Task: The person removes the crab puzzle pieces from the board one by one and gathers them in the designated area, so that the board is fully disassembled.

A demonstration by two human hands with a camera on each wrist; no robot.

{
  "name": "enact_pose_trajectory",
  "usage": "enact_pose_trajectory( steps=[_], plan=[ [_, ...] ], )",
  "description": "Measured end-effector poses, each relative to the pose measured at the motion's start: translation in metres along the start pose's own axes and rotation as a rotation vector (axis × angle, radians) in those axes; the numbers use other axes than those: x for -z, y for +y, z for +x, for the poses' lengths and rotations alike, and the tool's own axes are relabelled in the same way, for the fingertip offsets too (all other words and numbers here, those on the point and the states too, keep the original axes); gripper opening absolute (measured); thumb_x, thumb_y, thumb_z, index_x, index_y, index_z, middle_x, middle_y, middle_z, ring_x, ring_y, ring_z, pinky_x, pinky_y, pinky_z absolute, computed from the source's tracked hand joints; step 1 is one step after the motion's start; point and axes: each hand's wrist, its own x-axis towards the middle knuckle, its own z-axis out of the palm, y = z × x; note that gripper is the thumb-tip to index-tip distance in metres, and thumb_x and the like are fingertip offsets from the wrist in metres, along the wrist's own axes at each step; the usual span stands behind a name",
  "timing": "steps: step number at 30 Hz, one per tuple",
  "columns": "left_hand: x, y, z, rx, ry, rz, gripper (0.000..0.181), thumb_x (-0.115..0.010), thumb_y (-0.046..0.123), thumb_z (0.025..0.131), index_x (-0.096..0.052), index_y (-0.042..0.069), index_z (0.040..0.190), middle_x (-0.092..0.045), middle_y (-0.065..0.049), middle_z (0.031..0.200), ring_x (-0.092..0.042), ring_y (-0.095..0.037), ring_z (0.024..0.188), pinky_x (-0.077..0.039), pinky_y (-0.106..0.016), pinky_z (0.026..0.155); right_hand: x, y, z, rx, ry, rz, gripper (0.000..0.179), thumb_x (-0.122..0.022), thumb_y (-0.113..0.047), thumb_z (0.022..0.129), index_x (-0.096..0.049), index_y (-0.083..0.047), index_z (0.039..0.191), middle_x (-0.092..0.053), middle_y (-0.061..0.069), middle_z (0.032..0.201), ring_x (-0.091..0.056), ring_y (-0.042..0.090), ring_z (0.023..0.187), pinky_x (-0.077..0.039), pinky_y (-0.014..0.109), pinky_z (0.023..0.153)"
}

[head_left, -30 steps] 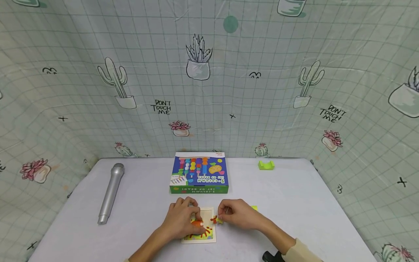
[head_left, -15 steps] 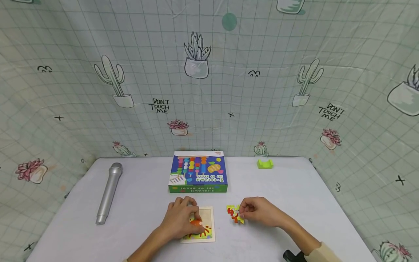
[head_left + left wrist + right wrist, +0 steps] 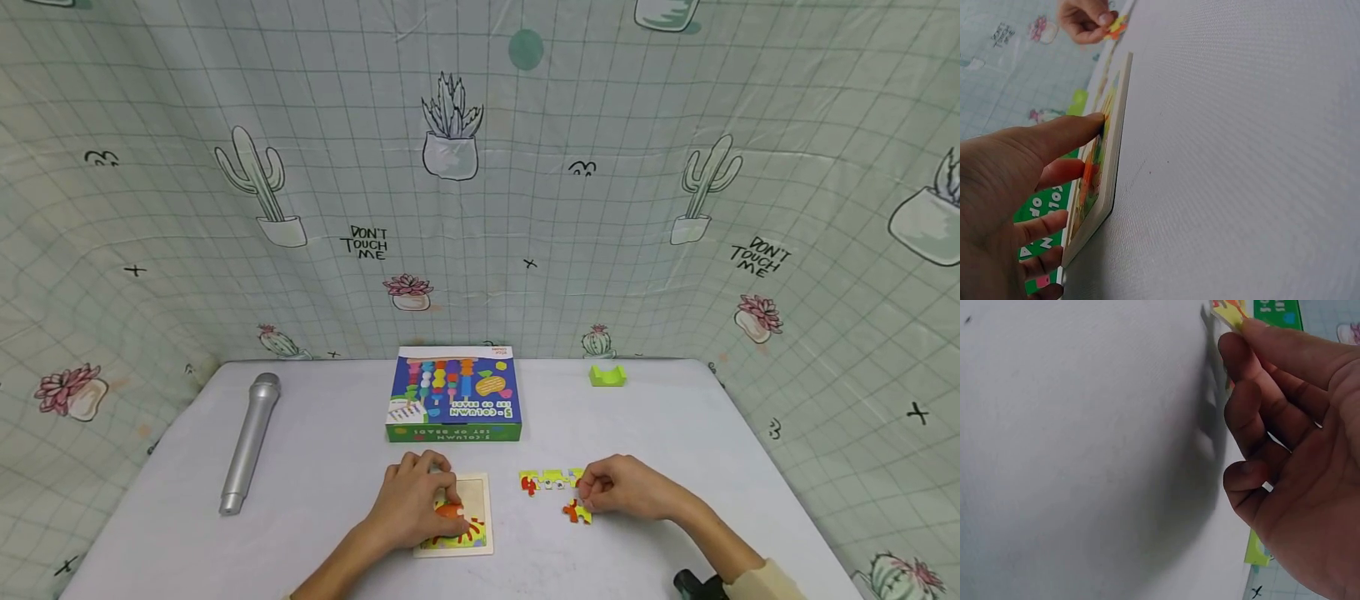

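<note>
My left hand [image 3: 415,500] rests over a small wooden puzzle tray [image 3: 474,487], its thumb pressing on the fitted yellow and orange pieces in the tray's near part. In the left wrist view the thumb lies straight on the puzzle [image 3: 1089,169], and the other fingers stay loose by the tray's edge. To the right, my right hand [image 3: 633,490] pinches a yellow and red jigsaw piece [image 3: 576,512] between thumb and index finger, low over the table. The right wrist view shows that piece [image 3: 1230,312] at the fingertips. Just beyond it lies a row of loose jigsaw pieces [image 3: 552,479], partly covered by the hand.
A blue and green bead-set box [image 3: 453,396] stands behind the tray. A silver microphone [image 3: 251,442] lies at the left, and a lime-green curved block [image 3: 607,377] sits at the back right. A black object [image 3: 697,585] shows by the right sleeve.
My right hand has moved right, away from the tray, with the jigsaw piece, uncovering the row of loose pieces. My left hand has stayed on the tray.
</note>
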Motion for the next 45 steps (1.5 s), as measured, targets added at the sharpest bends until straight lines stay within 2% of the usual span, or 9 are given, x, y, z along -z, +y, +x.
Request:
enact_pose_trajectory(
  steps=[6, 13, 20, 26, 45],
  plan=[
    [-0.0010, 0.0007, -0.0003, 0.017, -0.008, -0.002, 0.031, -0.082, 0.062, 0.069, -0.062, 0.038, 0.072, -0.055, 0.004, 0.114, -0.044, -0.024, 0.104, -0.037, -0.056, 0.088, 0.0009, 0.0071, 0.0018, -0.015, 0.039, -0.060, 0.010, -0.076, -0.021, 0.090, -0.072, -0.012, 0.091, -0.065, -0.007, 0.075, -0.055, 0.005, 0.068, -0.045, 0.023, 0.064],
    [-0.0021, 0.0001, -0.0003, 0.019, -0.011, 0.003, 0.031, -0.082, 0.062, 0.069, -0.062, 0.038, 0.072, -0.054, 0.004, 0.115, -0.044, -0.025, 0.105, -0.037, -0.057, 0.089, 0.0029, 0.0070, 0.0041, -0.008, 0.078, -0.108, 0.006, -0.076, -0.015, 0.088, -0.071, -0.018, 0.087, -0.064, -0.009, 0.073, -0.054, 0.005, 0.067, -0.044, 0.023, 0.063],
    [-0.0027, -0.0005, 0.0000, 0.007, -0.005, 0.001, 0.031, -0.082, 0.061, 0.070, -0.062, 0.038, 0.072, -0.054, 0.003, 0.115, -0.044, -0.025, 0.105, -0.037, -0.056, 0.089, 0.0036, 0.0065, 0.0053, -0.003, 0.080, -0.121, 0.006, -0.076, -0.014, 0.087, -0.072, -0.016, 0.086, -0.064, -0.009, 0.073, -0.054, 0.005, 0.067, -0.044, 0.024, 0.063],
    [-0.0017, 0.0002, -0.0004, 0.022, -0.014, -0.002, 0.030, -0.082, 0.061, 0.070, -0.063, 0.038, 0.073, -0.054, 0.003, 0.115, -0.044, -0.025, 0.106, -0.037, -0.057, 0.090, 0.0032, 0.0058, 0.0067, -0.005, 0.066, -0.122, 0.004, -0.076, -0.011, 0.087, -0.072, -0.011, 0.087, -0.063, -0.008, 0.073, -0.053, 0.005, 0.067, -0.044, 0.023, 0.062],
    [-0.0007, 0.0011, -0.0016, 0.016, -0.012, 0.001, 0.030, -0.082, 0.060, 0.070, -0.063, 0.037, 0.073, -0.054, 0.003, 0.115, -0.044, -0.025, 0.104, -0.037, -0.057, 0.089, -0.0002, 0.0051, 0.0070, -0.030, 0.078, -0.173, 0.010, -0.076, -0.011, 0.087, -0.069, -0.017, 0.084, -0.061, -0.010, 0.074, -0.052, 0.006, 0.068, -0.042, 0.023, 0.062]
  ],
)
